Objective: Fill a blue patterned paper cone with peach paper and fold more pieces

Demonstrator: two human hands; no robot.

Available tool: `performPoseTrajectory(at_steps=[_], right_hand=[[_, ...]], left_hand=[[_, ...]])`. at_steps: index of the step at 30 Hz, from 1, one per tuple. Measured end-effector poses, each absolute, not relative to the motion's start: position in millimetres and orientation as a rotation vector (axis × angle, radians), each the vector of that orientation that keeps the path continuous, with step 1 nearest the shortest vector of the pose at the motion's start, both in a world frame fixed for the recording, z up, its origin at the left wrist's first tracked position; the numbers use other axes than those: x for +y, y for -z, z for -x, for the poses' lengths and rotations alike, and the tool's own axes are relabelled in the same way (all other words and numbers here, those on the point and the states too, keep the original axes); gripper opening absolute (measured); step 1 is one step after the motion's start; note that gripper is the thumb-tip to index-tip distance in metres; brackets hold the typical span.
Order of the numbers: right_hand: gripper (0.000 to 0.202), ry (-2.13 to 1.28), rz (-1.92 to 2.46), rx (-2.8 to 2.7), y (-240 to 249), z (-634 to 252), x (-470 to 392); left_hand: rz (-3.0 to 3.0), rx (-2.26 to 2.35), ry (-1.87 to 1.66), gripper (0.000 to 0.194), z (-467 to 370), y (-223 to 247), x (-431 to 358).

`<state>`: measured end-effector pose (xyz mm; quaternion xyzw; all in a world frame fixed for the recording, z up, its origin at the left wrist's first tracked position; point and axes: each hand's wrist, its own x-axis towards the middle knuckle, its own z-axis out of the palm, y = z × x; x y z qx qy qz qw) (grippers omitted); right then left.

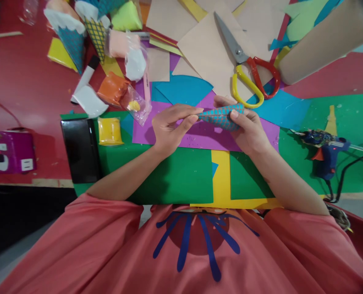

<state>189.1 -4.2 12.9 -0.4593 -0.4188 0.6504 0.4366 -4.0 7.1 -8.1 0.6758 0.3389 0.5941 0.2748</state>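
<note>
A blue cone with a reddish grid pattern (220, 116) lies sideways between my hands, its narrow tip pointing left. My left hand (172, 126) pinches that tip between thumb and fingers. Around the wide end, my right hand (249, 128) is closed, with its thumb on the near side and fingers behind. Beneath both hands is a purple sheet (196, 136). Just beyond the right hand rest scissors (238, 55) with one red and one yellow handle, on beige sheets (200, 45).
A glue gun (330, 157) lies at the right on green sheets (181, 175). At left are a black phone (80, 151), a yellow clay pack (110, 131) and a purple power socket (12, 151). Finished-looking cones (69, 41) stand out at upper left; a beige roll (325, 45) is upper right.
</note>
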Motion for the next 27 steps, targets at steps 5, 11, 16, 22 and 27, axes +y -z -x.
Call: performPoseTrajectory(at_steps=[5, 11, 16, 22, 27], right_hand=[[0.023, -1.509, 1.158, -1.039, -11, -191, -2], [0.019, -1.342, 1.202, -1.256, -10, -191, -6], [0.021, -1.439, 1.083, -1.484, -14, -185, -15], [0.033, -1.588, 0.991, -1.43, -8, -184, -16], [0.028, -1.582, 1.0, -1.531, -6, -188, -12]], left_hand=[[-1.833, 1.0, -1.52, 0.015, 7, 14, 8], [-2.351, 1.181, -1.028, 0.041, 8, 1, -1], [-2.574, 1.305, -0.445, 0.05, 2, -14, -15], [-2.544, 1.327, -0.252, 0.042, 3, -16, -12], [-2.351, 1.413, -0.035, 0.039, 1, -14, -8]])
